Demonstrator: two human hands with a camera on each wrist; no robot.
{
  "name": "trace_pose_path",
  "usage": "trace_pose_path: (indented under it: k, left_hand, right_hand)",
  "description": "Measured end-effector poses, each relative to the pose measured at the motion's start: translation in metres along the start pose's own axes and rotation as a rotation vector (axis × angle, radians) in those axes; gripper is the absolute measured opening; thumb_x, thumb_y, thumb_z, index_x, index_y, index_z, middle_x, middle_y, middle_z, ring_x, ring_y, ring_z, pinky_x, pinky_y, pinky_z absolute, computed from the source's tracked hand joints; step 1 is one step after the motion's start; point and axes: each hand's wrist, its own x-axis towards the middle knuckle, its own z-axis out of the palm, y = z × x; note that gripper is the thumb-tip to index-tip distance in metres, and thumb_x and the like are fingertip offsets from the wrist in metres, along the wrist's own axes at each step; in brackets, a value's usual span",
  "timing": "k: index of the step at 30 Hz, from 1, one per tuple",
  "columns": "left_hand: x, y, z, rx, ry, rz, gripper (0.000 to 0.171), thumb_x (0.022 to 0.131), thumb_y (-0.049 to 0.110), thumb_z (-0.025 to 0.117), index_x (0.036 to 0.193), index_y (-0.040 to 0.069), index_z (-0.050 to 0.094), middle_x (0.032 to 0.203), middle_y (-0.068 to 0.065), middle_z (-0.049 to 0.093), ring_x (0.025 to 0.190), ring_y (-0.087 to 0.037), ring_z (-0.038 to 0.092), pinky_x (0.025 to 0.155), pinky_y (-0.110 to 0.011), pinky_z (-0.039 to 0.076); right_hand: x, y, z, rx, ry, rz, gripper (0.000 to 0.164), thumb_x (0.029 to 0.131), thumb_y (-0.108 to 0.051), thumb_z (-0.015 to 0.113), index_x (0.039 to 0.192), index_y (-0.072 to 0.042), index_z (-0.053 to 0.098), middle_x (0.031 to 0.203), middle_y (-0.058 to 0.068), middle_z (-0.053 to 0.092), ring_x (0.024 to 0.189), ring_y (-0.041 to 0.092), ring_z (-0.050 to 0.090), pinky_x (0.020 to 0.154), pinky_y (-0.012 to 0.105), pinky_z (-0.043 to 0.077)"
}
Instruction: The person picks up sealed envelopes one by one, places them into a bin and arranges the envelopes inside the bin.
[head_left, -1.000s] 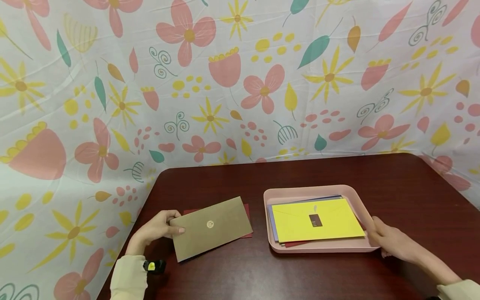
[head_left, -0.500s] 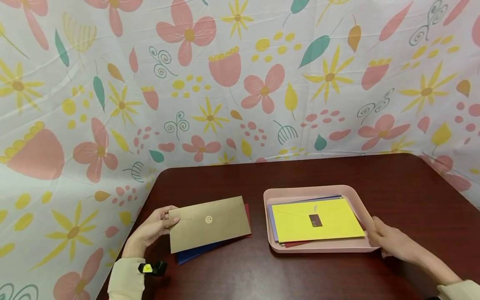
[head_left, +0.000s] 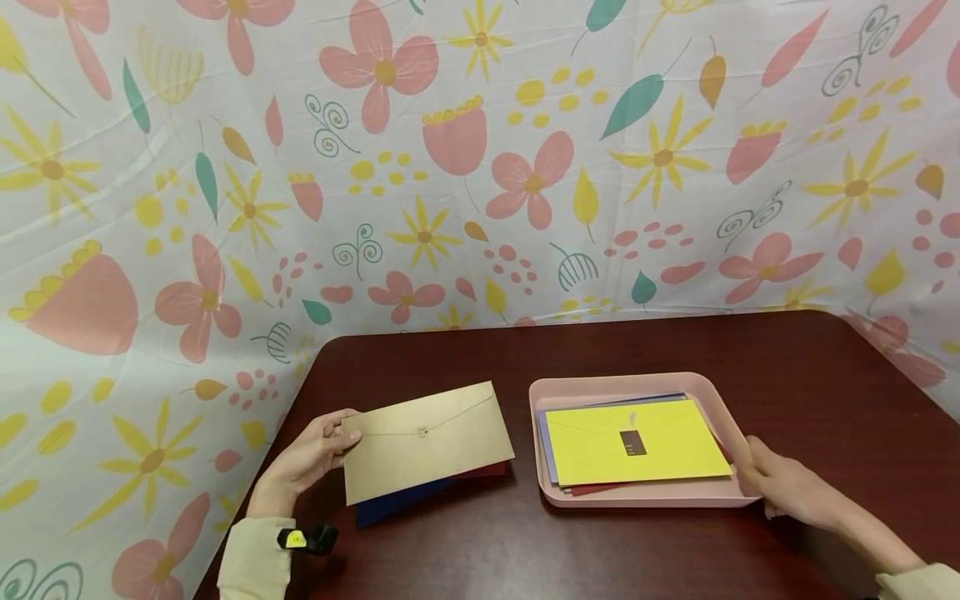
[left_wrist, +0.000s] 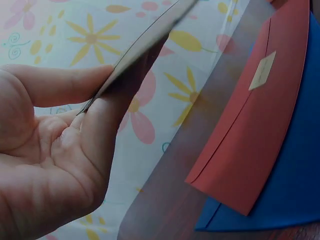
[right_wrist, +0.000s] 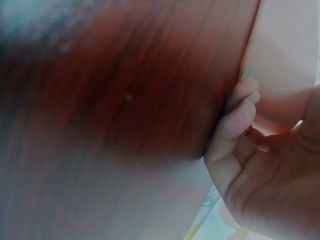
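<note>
My left hand (head_left: 303, 462) pinches a tan envelope (head_left: 442, 446) at its left end, thumb on the near face and fingers behind. In the left wrist view the envelope is nearly edge-on, raised above a red envelope (left_wrist: 245, 120) that lies on a blue envelope (left_wrist: 292, 175). From the head view, the tan one hides most of these two. My right hand (head_left: 795, 483) grips the right edge of a pink tray (head_left: 652, 502), with its fingers curled beneath in the right wrist view (right_wrist: 270, 170). Inside the tray a yellow envelope (head_left: 585, 450) tops a stack.
Edges of lavender (head_left: 548, 467), dark blue and red envelopes show under the yellow one. The dark reddish-brown table (head_left: 480, 550) has a flower-patterned cloth (head_left: 480, 208) hanging behind it and along its left side. A black wrist strap (head_left: 307, 539) sits at the left sleeve.
The tan envelope has been raised off the others and tilted, its face now lighter and its flap line showing. More of the blue envelope shows below it. The right hand and tray stay put.
</note>
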Motion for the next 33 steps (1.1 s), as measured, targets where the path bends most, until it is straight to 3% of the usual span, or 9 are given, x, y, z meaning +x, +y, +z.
trace_pose_path:
  k: [7, 10, 12, 14, 15, 19, 22, 28, 33]
  left_hand:
    - [0.006, 0.001, 0.008, -0.026, 0.012, 0.001, 0.019, 0.101, 0.009, 0.048, 0.119, 0.017, 0.048, 0.071, 0.013, 0.046, 0.068, -0.003, 0.046, 0.062, -0.021, 0.037]
    - [0.01, 0.001, 0.013, -0.043, 0.037, -0.011, 0.021, 0.1, 0.01, 0.05, 0.121, 0.009, 0.047, 0.077, 0.009, 0.049, 0.069, -0.004, 0.047, 0.062, -0.021, 0.038]
    - [0.012, 0.002, 0.017, -0.049, 0.062, -0.032, 0.034, 0.1, 0.012, 0.051, 0.13, 0.0, 0.041, 0.089, 0.002, 0.052, 0.073, -0.004, 0.049, 0.066, -0.021, 0.039]
    - [0.013, 0.002, 0.02, -0.048, 0.083, -0.054, 0.052, 0.1, 0.014, 0.051, 0.142, -0.007, 0.027, 0.117, -0.008, 0.049, 0.083, -0.001, 0.051, 0.073, -0.021, 0.04]
    - [0.014, 0.002, 0.022, -0.06, 0.091, -0.057, 0.05, 0.1, 0.014, 0.051, 0.138, -0.009, 0.029, 0.119, -0.012, 0.045, 0.085, -0.002, 0.05, 0.076, -0.022, 0.039]
    - [0.019, 0.002, 0.027, -0.106, 0.096, -0.023, 0.007, 0.101, 0.013, 0.049, 0.099, 0.006, 0.047, 0.105, -0.007, 0.042, 0.076, -0.002, 0.043, 0.071, -0.026, 0.028]
    - [0.022, 0.002, 0.03, -0.15, 0.076, 0.014, 0.027, 0.101, 0.009, 0.049, 0.077, 0.016, 0.037, 0.082, 0.001, 0.036, 0.064, -0.005, 0.037, 0.064, -0.029, 0.023]
    - [0.027, 0.002, 0.035, -0.193, 0.029, 0.021, 0.014, 0.101, 0.009, 0.049, 0.09, 0.016, 0.05, 0.087, 0.005, 0.048, 0.067, -0.001, 0.048, 0.061, -0.017, 0.039]
    - [0.03, 0.001, 0.039, -0.209, -0.003, 0.029, 0.012, 0.102, 0.008, 0.047, 0.097, 0.015, 0.055, 0.085, 0.006, 0.054, 0.064, -0.001, 0.046, 0.06, -0.017, 0.039]
  right_hand:
    - [0.0, 0.001, 0.0, 0.002, -0.013, 0.022, 0.029, 0.103, -0.031, 0.045, 0.099, -0.004, 0.035, 0.072, 0.002, 0.044, 0.052, 0.01, 0.048, 0.05, 0.025, 0.043]
    - [0.0, 0.001, 0.0, 0.007, -0.013, 0.022, 0.029, 0.103, -0.031, 0.044, 0.098, -0.004, 0.035, 0.072, 0.002, 0.044, 0.052, 0.01, 0.048, 0.05, 0.025, 0.043]
    - [-0.001, 0.001, 0.0, 0.011, -0.014, 0.019, 0.029, 0.103, -0.031, 0.044, 0.097, -0.004, 0.035, 0.072, 0.002, 0.043, 0.052, 0.01, 0.047, 0.05, 0.025, 0.043]
    - [-0.001, 0.001, 0.001, 0.018, -0.018, 0.015, 0.029, 0.103, -0.03, 0.044, 0.097, -0.004, 0.034, 0.072, 0.002, 0.042, 0.052, 0.01, 0.047, 0.049, 0.025, 0.043]
    - [-0.001, 0.001, 0.001, 0.022, -0.02, 0.014, 0.028, 0.104, -0.03, 0.044, 0.097, -0.004, 0.034, 0.072, 0.002, 0.042, 0.052, 0.009, 0.046, 0.049, 0.025, 0.043]
    - [-0.001, 0.001, 0.0, 0.02, -0.021, 0.019, 0.028, 0.103, -0.03, 0.044, 0.096, -0.005, 0.034, 0.072, 0.001, 0.042, 0.052, 0.009, 0.045, 0.049, 0.025, 0.043]
    - [-0.001, 0.001, 0.0, 0.008, -0.017, 0.026, 0.029, 0.103, -0.031, 0.044, 0.095, -0.005, 0.034, 0.072, 0.001, 0.042, 0.052, 0.009, 0.045, 0.049, 0.024, 0.042]
    - [-0.001, -0.001, 0.0, 0.007, -0.009, 0.019, 0.028, 0.103, -0.03, 0.045, 0.096, -0.005, 0.035, 0.072, 0.001, 0.043, 0.052, 0.009, 0.046, 0.049, 0.025, 0.043]
    - [-0.001, -0.002, 0.0, 0.009, -0.006, 0.012, 0.028, 0.103, -0.03, 0.045, 0.096, -0.005, 0.035, 0.073, 0.0, 0.043, 0.052, 0.008, 0.046, 0.049, 0.024, 0.043]
